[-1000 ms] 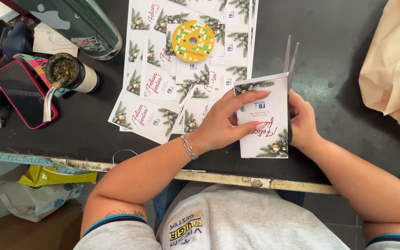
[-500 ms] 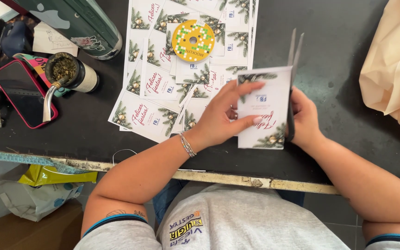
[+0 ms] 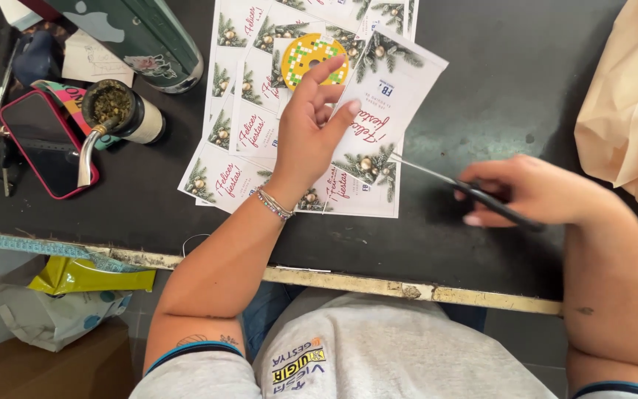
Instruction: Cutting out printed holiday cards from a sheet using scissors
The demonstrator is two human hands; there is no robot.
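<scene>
Cup (image 3: 116, 111) holds green herb, seemingly.

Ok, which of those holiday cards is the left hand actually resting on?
The left hand rests on the card lying tilted on top of the pile, at its right side. The other cards lie overlapped beneath it and to its left.

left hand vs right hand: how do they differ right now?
The left hand lies spread and open on a printed card atop the card pile; the right hand is curled around scissors, off the cards, over the bare black table. The left wrist wears a bracelet; the right wrist is bare. Both are bare-skinned, reaching over the table's edge.
</scene>
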